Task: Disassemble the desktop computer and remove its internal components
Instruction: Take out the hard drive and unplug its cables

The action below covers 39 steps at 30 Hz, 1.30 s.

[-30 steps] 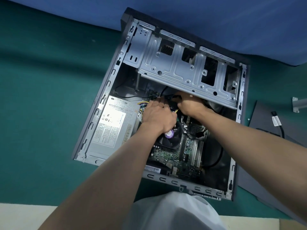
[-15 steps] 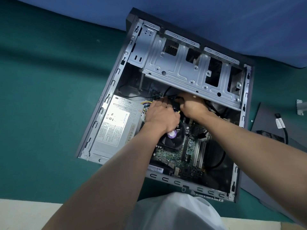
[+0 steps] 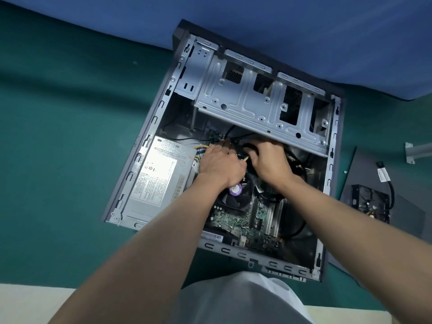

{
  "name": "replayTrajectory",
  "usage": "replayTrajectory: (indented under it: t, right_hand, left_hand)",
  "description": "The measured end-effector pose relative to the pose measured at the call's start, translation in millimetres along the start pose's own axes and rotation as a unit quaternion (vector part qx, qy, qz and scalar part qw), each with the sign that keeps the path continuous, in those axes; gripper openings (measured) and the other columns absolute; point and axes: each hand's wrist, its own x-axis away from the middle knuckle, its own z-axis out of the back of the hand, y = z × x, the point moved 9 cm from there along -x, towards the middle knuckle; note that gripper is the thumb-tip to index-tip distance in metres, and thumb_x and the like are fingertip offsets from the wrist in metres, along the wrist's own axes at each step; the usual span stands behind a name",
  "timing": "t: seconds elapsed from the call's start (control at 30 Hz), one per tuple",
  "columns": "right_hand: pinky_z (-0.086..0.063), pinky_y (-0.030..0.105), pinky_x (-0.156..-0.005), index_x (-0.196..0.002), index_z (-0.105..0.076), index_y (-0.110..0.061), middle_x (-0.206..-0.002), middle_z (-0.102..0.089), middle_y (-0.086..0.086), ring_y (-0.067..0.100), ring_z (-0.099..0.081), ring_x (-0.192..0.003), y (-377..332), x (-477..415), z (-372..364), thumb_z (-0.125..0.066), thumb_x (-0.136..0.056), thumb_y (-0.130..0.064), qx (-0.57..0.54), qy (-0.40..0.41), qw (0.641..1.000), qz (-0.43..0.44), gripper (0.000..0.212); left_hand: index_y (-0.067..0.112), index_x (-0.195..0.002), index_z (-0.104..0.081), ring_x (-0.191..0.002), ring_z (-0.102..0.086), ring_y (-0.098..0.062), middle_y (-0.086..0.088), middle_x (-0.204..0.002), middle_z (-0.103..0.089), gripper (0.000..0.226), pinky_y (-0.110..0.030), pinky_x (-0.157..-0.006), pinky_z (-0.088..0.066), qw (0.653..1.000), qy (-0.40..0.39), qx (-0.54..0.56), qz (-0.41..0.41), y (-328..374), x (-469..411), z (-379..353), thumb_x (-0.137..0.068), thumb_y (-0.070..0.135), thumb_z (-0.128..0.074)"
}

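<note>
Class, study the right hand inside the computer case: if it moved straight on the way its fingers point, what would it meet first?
Most likely the black cables just ahead of the right hand, under the drive cage's edge. Depth is unclear; fingertips of the left hand nearby could come first.

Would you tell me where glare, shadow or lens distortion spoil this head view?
Head view: glare bleaches part of the power supply; shadow under the drive cage hides the fingertips of the left hand and right hand; wide-angle bending curves the case edges.
</note>
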Motion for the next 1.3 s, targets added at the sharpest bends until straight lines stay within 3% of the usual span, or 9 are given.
replayTrajectory:
  t: [0.17,0.33,0.47,0.7,0.87,0.93,1.07,1.17,1.3]
  right_hand:
    - [-0.034,0.021,-0.065,-0.09,-0.07,-0.001,-0.081,-0.07,0.012,0.027,-0.063,-0.074,7,37,43,-0.06,-0.093,-0.024,-0.09,0.151,0.984,-0.029,0.025]
    - [-0.035,0.009,-0.07,-0.1,-0.071,-0.004,-0.085,-0.07,0.004,0.01,-0.058,-0.073,-8,87,85,-0.066,-0.089,-0.016,-0.192,0.254,0.948,-0.015,0.017]
    - [-0.039,0.008,-0.061,-0.093,-0.071,-0.017,-0.059,-0.057,-0.019,-0.002,-0.053,-0.058,18,110,110,-0.064,-0.09,-0.023,-0.324,0.304,0.889,-0.114,0.01]
    - [-0.04,0.028,-0.052,-0.089,-0.056,-0.015,-0.065,-0.056,0.001,0.01,-0.047,-0.052,83,119,132,-0.052,-0.096,-0.022,-0.589,0.364,0.655,-0.301,0.011]
    - [-0.038,0.023,-0.042,-0.076,-0.048,-0.011,-0.062,-0.049,0.003,0.013,-0.042,-0.048,116,129,118,-0.044,-0.098,-0.013,-0.674,0.329,0.519,-0.409,0.023]
    - [-0.046,0.03,-0.052,-0.075,-0.051,-0.008,-0.067,-0.052,0.004,0.015,-0.045,-0.052,116,130,112,-0.046,-0.096,-0.012,-0.668,0.258,0.563,-0.412,0.022]
    - [-0.038,0.042,-0.103,-0.124,-0.052,-0.018,-0.124,-0.05,-0.002,0.017,-0.048,-0.115,115,132,130,-0.049,-0.096,-0.027,-0.469,0.206,0.802,-0.308,0.029]
    - [-0.036,0.031,-0.104,-0.115,-0.06,-0.035,-0.121,-0.06,-0.021,0.0,-0.05,-0.12,99,134,166,-0.035,-0.099,-0.048,-0.592,0.263,0.75,-0.132,0.033]
    - [-0.042,0.022,-0.097,-0.117,-0.061,-0.028,-0.116,-0.066,-0.012,0.002,-0.057,-0.113,80,123,177,-0.048,-0.091,-0.052,-0.713,0.149,0.684,0.027,0.038]
  left_hand:
    - [0.007,-0.124,-0.057,-0.123,-0.047,-0.028,-0.016,-0.132,-0.056,0.049,-0.038,-0.107,-0.025,0.999,0.032,-0.013,-0.02,4,3,5,-0.099,0.035,-0.026]
    - [0.009,-0.11,-0.06,-0.107,-0.054,-0.028,-0.01,-0.111,-0.065,0.033,-0.034,-0.102,-0.028,0.986,0.151,-0.015,-0.074,23,17,35,-0.1,0.027,-0.034]
    - [0.009,-0.121,-0.063,-0.115,-0.056,-0.023,-0.007,-0.12,-0.065,0.031,-0.031,-0.106,-0.031,0.96,0.207,0.158,-0.107,43,42,53,-0.1,0.019,-0.042]
    - [0.016,-0.084,-0.07,-0.091,-0.07,-0.012,-0.001,-0.08,-0.075,0.069,-0.027,-0.088,-0.041,0.793,-0.031,0.607,-0.048,90,84,39,-0.096,0.06,-0.018]
    - [0.02,-0.06,-0.055,-0.06,-0.049,-0.015,0.001,-0.059,-0.053,0.053,-0.031,-0.076,-0.04,0.825,0.028,0.554,-0.103,122,99,76,-0.087,0.064,-0.044]
    - [0.014,-0.055,-0.046,-0.055,-0.037,-0.018,-0.006,-0.055,-0.042,0.051,-0.03,-0.069,-0.038,0.81,0.098,0.569,-0.102,133,99,103,-0.087,0.053,-0.055]
    - [0.0,-0.055,-0.03,-0.05,-0.025,-0.017,-0.011,-0.054,-0.028,0.056,-0.027,-0.054,-0.029,0.781,0.195,0.577,-0.135,166,99,152,-0.093,0.026,-0.062]
    - [0.011,-0.052,-0.031,-0.048,-0.025,-0.014,-0.004,-0.049,-0.028,0.053,-0.026,-0.049,-0.025,0.773,0.214,0.579,-0.144,196,94,178,-0.093,0.022,-0.063]
    - [0.02,-0.05,-0.031,-0.051,-0.031,-0.018,0.004,-0.045,-0.026,0.053,-0.03,-0.053,-0.022,0.738,0.182,0.643,-0.096,227,74,180,-0.092,0.02,-0.062]
